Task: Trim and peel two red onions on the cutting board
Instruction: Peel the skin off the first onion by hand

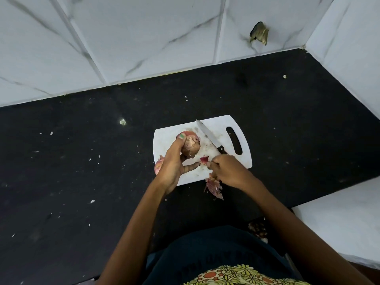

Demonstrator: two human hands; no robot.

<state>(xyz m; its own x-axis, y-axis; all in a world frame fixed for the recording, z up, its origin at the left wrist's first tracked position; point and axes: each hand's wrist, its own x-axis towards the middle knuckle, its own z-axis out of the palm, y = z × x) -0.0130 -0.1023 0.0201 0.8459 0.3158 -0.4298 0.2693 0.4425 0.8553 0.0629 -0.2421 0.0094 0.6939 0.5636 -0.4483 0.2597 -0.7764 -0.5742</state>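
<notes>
- While gripped in the left hand [171, 165], a round red onion with papery brown-pink skin [190, 144] sits above the white plastic cutting board [216, 128].
- Right hand [228, 171] pinches a red peel scrap [204, 159].
- Second red onion [158, 165] at board's left edge, behind left hand.
- Black-handled steel knife [208, 135] lies on board.
- Loose purple skins [214, 187] on black countertop [82, 161].

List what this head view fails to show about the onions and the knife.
- Second onion: mostly hidden behind the left hand.
- Knife handle end: covered by the right hand, so whether that hand holds it is unclear.
- Held onion: its underside faces away.
</notes>
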